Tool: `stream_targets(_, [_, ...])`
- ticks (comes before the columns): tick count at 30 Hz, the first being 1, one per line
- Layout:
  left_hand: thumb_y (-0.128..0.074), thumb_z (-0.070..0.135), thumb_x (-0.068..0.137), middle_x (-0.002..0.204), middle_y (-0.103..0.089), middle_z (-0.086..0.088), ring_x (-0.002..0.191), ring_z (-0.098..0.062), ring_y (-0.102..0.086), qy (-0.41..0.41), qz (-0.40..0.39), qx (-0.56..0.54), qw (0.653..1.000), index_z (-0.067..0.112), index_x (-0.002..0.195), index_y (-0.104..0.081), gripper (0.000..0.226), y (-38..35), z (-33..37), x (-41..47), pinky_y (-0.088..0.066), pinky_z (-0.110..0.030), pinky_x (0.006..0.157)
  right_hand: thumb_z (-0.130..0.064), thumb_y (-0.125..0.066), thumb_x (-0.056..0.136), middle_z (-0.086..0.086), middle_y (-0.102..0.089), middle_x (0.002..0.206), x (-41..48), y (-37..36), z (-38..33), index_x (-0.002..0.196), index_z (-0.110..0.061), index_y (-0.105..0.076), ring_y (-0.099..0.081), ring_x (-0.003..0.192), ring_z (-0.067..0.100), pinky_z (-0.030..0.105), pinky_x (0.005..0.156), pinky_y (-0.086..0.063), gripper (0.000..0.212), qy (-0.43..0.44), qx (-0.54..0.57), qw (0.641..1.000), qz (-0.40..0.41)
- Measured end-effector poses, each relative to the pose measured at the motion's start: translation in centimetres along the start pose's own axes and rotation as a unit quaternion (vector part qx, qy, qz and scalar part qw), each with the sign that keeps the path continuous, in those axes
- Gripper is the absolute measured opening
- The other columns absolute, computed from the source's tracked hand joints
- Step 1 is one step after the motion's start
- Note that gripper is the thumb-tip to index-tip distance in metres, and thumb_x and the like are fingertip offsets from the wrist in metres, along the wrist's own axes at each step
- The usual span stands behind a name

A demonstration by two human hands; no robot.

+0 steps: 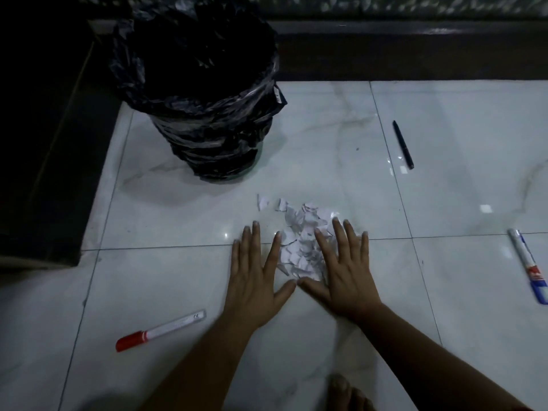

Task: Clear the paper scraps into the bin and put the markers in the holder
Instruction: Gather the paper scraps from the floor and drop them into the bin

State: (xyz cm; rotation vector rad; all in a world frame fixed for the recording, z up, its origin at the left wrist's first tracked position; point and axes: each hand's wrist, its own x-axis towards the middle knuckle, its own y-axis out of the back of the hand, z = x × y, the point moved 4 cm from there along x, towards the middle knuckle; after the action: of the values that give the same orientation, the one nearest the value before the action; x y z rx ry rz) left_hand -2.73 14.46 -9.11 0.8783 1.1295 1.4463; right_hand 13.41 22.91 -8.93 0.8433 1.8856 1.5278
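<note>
A heap of small white paper scraps (299, 241) lies on the pale tiled floor. My left hand (256, 277) rests flat on the floor at the heap's left edge, fingers spread. My right hand (344, 271) lies flat on the heap's right side, partly covering scraps; the two thumbs almost touch below the heap. A bin lined with a black plastic bag (201, 93) stands beyond the scraps, up and to the left. A red-capped white marker (160, 330) lies at the lower left, a black pen (403, 144) at the upper right, a blue-capped white marker (527, 269) at the far right.
Dark furniture or a step (44, 143) borders the floor on the left, and a dark ledge (415, 54) runs along the back. Toes of a foot (345, 394) show at the bottom edge. No marker holder is in view.
</note>
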Motion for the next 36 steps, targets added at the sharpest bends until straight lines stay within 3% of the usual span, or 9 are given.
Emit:
stream_targets(7, [-0.035, 0.065, 0.086, 0.161, 0.0, -0.013, 0.148, -0.034, 0.004, -0.093, -0.023, 0.021, 0.995, 0.03, 0.151, -0.005, 0.08, 0.0, 0.3, 6.4, -0.008, -0.057, 0.116, -0.077, -0.027, 0.083, 0.014, -0.01, 0.161, 5.4, 1.0, 2.9, 0.152, -0.029, -0.012, -0.006, 0.149, 0.034, 0.056, 0.118, -0.008, 0.085, 0.051, -0.002, 0.998, -0.035])
stream_targets(12, [-0.042, 0.045, 0.088, 0.154, -0.031, -0.01, 0.143, -0.031, -0.024, -0.088, -0.006, -0.003, 0.996, 0.029, 0.141, -0.039, 0.055, -0.8, 0.6, 7.6, -0.02, -0.05, 0.116, -0.056, -0.042, 0.089, 0.012, -0.049, 0.143, 6.2, 0.9, 3.3, 0.135, -0.021, -0.05, -0.045, 0.124, 0.034, 0.046, 0.102, -0.032, 0.059, 0.084, -0.028, 0.996, -0.017])
stream_targets(15, [-0.047, 0.03, 0.085, 0.128, -0.057, -0.014, 0.118, -0.031, -0.05, -0.098, 0.06, 0.001, 0.993, 0.017, 0.117, -0.056, 0.036, -0.3, 0.9, 7.2, -0.035, -0.04, 0.101, -0.038, -0.054, 0.089, 0.011, -0.061, 0.113, 5.8, 1.4, 2.7, 0.108, -0.014, -0.06, -0.053, 0.093, 0.03, 0.038, 0.075, -0.042, 0.032, 0.096, -0.009, 0.994, 0.053])
stream_targets(19, [-0.05, 0.018, 0.083, 0.091, -0.06, -0.008, 0.084, -0.023, -0.047, -0.112, 0.089, 0.022, 0.989, 0.015, 0.093, -0.052, 0.011, -0.1, 1.4, 7.0, -0.047, -0.035, 0.073, -0.015, -0.075, 0.072, 0.007, -0.058, 0.077, 5.5, 1.4, 2.1, 0.085, -0.011, -0.057, -0.054, 0.063, 0.026, 0.026, 0.05, -0.039, 0.022, 0.087, -0.007, 0.993, 0.074])
stream_targets(23, [-0.073, 0.008, 0.067, 0.071, -0.058, -0.005, 0.061, -0.021, -0.056, -0.131, 0.068, 0.037, 0.988, 0.013, 0.084, -0.055, 0.025, 0.1, 2.2, 6.9, -0.048, -0.028, 0.057, -0.006, -0.081, 0.046, 0.003, -0.057, 0.059, 5.9, 1.6, 1.5, 0.075, -0.011, -0.057, -0.054, 0.045, 0.021, 0.021, 0.043, -0.017, 0.038, 0.058, -0.043, 0.997, 0.009])
stream_targets(26, [-0.082, 0.008, 0.058, 0.061, -0.059, -0.003, 0.047, -0.017, -0.056, -0.1, 0.012, 0.036, 0.994, 0.013, 0.08, -0.057, 0.033, 0.6, 2.5, 7.0, -0.039, -0.021, 0.043, -0.003, -0.077, 0.058, 0.008, -0.064, 0.068, 5.9, 1.7, 1.1, 0.085, -0.007, -0.06, -0.059, 0.05, 0.027, 0.023, 0.044, -0.026, 0.033, -0.012, 0.013, 0.999, -0.046])
stream_targets(29, [-0.062, 0.016, 0.086, 0.076, -0.066, -0.008, 0.058, -0.023, -0.061, -0.026, -0.02, 0.01, 0.999, 0.008, 0.097, -0.056, 0.015, 1.6, 2.8, 7.2, -0.04, -0.026, 0.05, -0.009, -0.049, 0.091, 0.017, -0.068, 0.091, 5.6, 2.7, 1.1, 0.102, -0.003, -0.056, -0.063, 0.077, 0.038, 0.032, 0.056, -0.036, 0.014, -0.11, 0.135, 0.984, -0.027])
stream_targets(32, [-0.037, 0.023, 0.099, 0.087, -0.068, -0.013, 0.072, -0.029, -0.064, 0.047, 0.007, -0.087, 0.995, 0.007, 0.107, -0.048, 0.021, 2.5, 3.2, 6.4, -0.047, -0.035, 0.061, -0.016, -0.045, 0.097, 0.011, -0.062, 0.072, 5.0, 4.2, 0.7, 0.087, -0.009, -0.053, -0.057, 0.071, 0.033, 0.031, 0.053, -0.023, 0.015, -0.147, 0.221, 0.964, 0.02])
stream_targets(36, [-0.041, 0.02, 0.097, 0.092, -0.069, -0.015, 0.081, -0.033, -0.065, 0.088, 0.057, -0.224, 0.969, 0.005, 0.103, -0.047, 0.018, 4.9, 3.9, 5.2, -0.051, -0.039, 0.065, -0.013, -0.047, 0.095, -0.004, -0.04, 0.056, 5.0, 6.8, 0.3, 0.062, -0.018, -0.037, -0.042, 0.058, 0.019, 0.028, 0.051, -0.028, 0.035, -0.193, 0.329, 0.924, 0.03])
